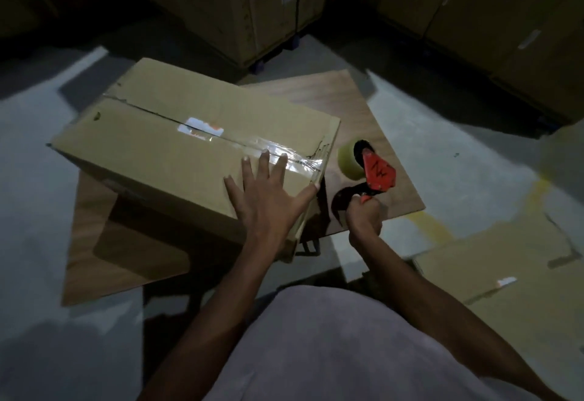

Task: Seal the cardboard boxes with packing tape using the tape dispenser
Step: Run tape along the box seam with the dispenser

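Note:
A closed cardboard box [164, 135] lies on a wooden board [357, 110] on the floor. Clear tape [252, 144] runs along the near half of its centre seam, past a white label; the far part of the seam shows a dark gap. My left hand [268, 192] presses flat on the box top near its right end, fingers spread, fingertips on the tape. Beside the box's right end, my right hand [363, 217] grips the handle of the red tape dispenser [376, 173], which carries a yellowish tape roll [349, 160] and hovers just over the board.
Tall stacks of cardboard cartons [252, 5] stand at the back and right. Another flat cardboard box [505, 277] lies on the grey floor at the lower right, near a yellow floor mark. The room is dim.

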The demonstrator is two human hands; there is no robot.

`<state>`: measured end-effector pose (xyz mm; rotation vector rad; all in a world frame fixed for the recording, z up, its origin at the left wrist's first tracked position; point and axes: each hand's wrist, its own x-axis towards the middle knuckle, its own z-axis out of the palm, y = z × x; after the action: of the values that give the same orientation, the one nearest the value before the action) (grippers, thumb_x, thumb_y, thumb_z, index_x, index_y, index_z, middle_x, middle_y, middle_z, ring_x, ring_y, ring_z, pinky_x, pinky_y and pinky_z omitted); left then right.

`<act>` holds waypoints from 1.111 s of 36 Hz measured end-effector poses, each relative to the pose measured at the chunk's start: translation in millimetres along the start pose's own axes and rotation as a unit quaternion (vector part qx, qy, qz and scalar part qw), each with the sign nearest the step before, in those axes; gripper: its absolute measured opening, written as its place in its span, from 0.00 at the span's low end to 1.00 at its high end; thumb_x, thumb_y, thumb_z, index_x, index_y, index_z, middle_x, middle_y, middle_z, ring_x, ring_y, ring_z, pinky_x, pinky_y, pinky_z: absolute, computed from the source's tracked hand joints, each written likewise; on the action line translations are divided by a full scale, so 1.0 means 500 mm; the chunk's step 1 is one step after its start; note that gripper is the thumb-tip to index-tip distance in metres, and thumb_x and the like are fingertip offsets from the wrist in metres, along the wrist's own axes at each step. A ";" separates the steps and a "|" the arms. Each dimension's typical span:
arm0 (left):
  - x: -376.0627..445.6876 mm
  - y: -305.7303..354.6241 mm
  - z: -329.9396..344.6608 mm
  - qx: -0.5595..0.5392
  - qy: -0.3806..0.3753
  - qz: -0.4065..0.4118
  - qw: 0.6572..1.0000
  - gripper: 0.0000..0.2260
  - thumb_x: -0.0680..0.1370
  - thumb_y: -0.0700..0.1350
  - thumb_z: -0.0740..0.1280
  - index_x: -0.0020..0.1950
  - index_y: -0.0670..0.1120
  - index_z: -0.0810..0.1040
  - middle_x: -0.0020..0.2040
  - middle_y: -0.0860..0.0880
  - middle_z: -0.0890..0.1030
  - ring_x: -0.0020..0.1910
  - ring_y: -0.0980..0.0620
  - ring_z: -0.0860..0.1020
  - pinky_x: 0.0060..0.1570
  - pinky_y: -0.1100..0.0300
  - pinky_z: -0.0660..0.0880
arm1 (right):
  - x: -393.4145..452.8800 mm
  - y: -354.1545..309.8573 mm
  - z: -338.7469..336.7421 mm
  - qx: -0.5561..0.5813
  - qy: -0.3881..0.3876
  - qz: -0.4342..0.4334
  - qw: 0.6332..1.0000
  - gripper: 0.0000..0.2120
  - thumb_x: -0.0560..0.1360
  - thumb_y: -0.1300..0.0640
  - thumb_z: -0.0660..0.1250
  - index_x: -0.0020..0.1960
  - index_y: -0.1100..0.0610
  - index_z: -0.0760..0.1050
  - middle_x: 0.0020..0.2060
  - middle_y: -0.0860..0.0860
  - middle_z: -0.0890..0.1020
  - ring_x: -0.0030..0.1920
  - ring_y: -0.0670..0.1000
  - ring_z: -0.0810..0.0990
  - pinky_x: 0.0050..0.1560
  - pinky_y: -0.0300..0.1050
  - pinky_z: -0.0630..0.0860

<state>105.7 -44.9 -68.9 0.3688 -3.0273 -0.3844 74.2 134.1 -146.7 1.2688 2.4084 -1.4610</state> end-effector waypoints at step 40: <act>0.058 0.168 0.034 0.014 0.015 -0.129 0.991 0.25 0.85 0.59 0.47 0.81 0.57 0.60 0.82 0.51 0.58 0.82 0.41 0.52 0.74 0.32 0.48 | 0.180 -0.103 -0.070 -0.374 -0.245 -0.172 0.878 0.29 0.81 0.48 0.67 0.76 0.63 0.67 0.78 0.63 0.62 0.74 0.68 0.63 0.73 0.57 0.64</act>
<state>56.6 31.2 -62.9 0.7660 -2.9643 -0.3472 -7.6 204.9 -129.1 0.2688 2.4734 -0.6111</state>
